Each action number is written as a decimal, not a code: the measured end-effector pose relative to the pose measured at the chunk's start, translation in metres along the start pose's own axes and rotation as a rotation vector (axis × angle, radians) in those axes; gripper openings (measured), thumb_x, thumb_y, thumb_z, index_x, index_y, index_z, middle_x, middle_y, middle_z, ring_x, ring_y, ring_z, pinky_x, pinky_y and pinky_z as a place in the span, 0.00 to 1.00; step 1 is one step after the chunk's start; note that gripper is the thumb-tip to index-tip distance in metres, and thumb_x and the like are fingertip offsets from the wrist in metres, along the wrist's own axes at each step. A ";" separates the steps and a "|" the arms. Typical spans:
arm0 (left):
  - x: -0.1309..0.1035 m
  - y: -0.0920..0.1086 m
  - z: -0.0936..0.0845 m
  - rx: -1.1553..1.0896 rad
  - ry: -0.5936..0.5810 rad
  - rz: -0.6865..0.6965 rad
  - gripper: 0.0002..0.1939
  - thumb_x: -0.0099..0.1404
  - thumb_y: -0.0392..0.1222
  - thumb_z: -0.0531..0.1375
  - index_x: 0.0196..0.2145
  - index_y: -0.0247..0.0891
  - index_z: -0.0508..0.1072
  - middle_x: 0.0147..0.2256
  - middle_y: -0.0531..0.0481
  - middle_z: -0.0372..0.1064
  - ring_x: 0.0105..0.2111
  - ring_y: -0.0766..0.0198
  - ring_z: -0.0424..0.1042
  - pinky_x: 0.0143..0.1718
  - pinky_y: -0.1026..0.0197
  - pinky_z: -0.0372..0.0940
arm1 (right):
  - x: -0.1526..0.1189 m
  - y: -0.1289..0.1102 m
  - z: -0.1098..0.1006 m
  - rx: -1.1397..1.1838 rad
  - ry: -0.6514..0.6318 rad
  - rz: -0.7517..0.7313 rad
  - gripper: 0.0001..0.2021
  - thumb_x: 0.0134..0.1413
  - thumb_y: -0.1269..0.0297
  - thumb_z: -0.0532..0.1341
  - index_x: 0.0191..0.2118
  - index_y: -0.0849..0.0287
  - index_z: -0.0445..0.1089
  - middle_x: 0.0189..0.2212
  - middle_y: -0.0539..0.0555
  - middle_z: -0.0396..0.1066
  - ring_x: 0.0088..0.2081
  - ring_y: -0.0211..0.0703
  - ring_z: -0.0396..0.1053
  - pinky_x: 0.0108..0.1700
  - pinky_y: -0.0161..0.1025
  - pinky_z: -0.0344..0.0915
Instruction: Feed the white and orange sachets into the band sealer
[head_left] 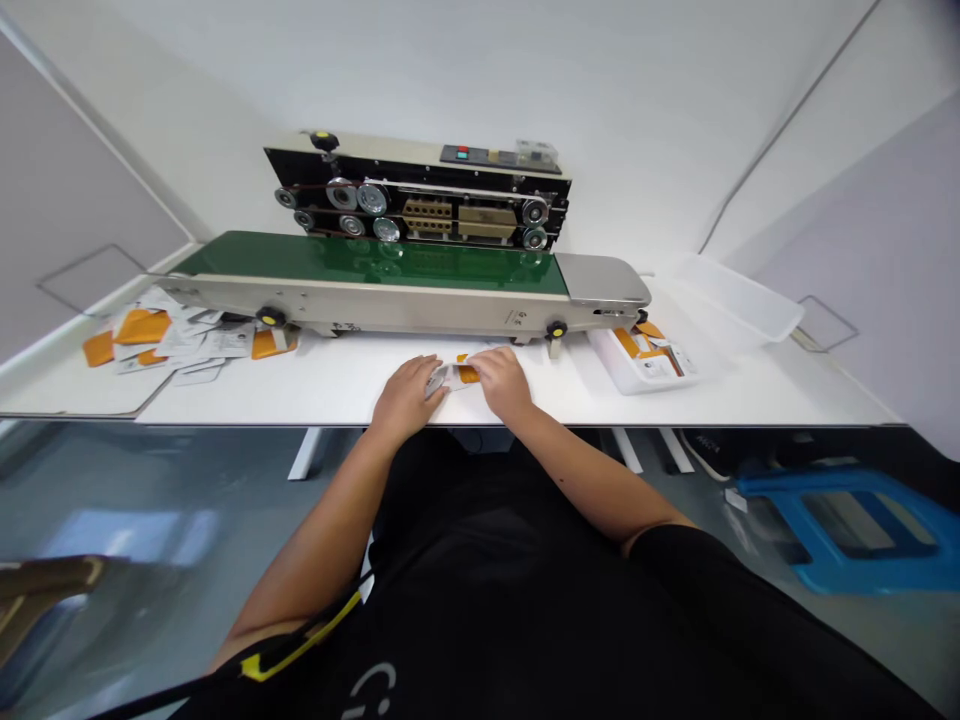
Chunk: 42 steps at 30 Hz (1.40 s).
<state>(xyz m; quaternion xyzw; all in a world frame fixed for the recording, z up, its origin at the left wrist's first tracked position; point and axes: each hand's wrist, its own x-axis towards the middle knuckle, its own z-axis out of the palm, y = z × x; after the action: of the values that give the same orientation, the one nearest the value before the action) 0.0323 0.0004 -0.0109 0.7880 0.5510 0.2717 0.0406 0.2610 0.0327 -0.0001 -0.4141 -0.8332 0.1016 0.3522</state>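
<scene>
I have both hands on one small white packet with an orange insert [459, 375], lying on the white surface [315, 385] just at six o'clock of the long sealing machine with its green conveyor belt [375, 262]. My left hand [407, 395] pinches its left end; my right hand [504, 383] pinches its right end, fingers pressed together on it. To do this well I would keep the packet flat and its open edge straight. One white tray [637, 375] of packets sits at three o'clock, one clear empty bin [742, 300] beyond it; a loose heap of sealed packets [169, 340], too many to count, lies at nine o'clock.
</scene>
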 end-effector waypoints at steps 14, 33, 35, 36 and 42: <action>0.002 -0.001 -0.001 -0.016 -0.003 -0.039 0.27 0.70 0.51 0.60 0.63 0.39 0.71 0.66 0.39 0.66 0.67 0.41 0.62 0.70 0.40 0.57 | 0.005 0.014 0.001 0.733 0.299 0.497 0.14 0.61 0.57 0.59 0.46 0.58 0.76 0.49 0.58 0.74 0.47 0.46 0.77 0.53 0.45 0.78; 0.001 0.002 -0.004 0.124 0.028 -0.010 0.23 0.70 0.52 0.58 0.58 0.40 0.75 0.67 0.40 0.66 0.67 0.44 0.64 0.71 0.40 0.54 | 0.167 0.101 -0.174 0.767 0.402 0.818 0.06 0.55 0.79 0.63 0.33 0.62 0.69 0.19 0.45 0.64 0.19 0.30 0.63 0.24 0.27 0.65; 0.000 0.004 -0.006 0.119 0.032 -0.029 0.22 0.69 0.52 0.59 0.57 0.42 0.75 0.66 0.41 0.67 0.67 0.43 0.64 0.71 0.37 0.52 | 0.174 0.098 -0.173 0.730 0.316 0.814 0.04 0.56 0.75 0.65 0.34 0.63 0.70 0.23 0.49 0.68 0.22 0.31 0.65 0.26 0.29 0.67; -0.001 0.005 -0.006 0.121 0.038 -0.043 0.22 0.69 0.52 0.60 0.57 0.43 0.75 0.66 0.41 0.67 0.66 0.42 0.64 0.71 0.35 0.51 | 0.175 0.094 -0.172 0.663 0.321 0.787 0.02 0.58 0.73 0.65 0.36 0.63 0.71 0.26 0.51 0.70 0.24 0.32 0.66 0.28 0.31 0.68; -0.002 0.005 -0.007 0.090 0.092 -0.023 0.22 0.63 0.46 0.63 0.54 0.40 0.75 0.67 0.40 0.65 0.66 0.40 0.63 0.68 0.41 0.59 | 0.113 0.039 -0.122 0.097 0.616 0.217 0.13 0.66 0.68 0.55 0.51 0.57 0.74 0.47 0.57 0.72 0.45 0.43 0.70 0.53 0.43 0.70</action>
<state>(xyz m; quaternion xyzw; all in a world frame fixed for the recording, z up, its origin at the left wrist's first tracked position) 0.0325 -0.0048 -0.0036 0.7693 0.5731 0.2820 -0.0173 0.3210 0.1286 0.1279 -0.4944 -0.6328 0.0480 0.5940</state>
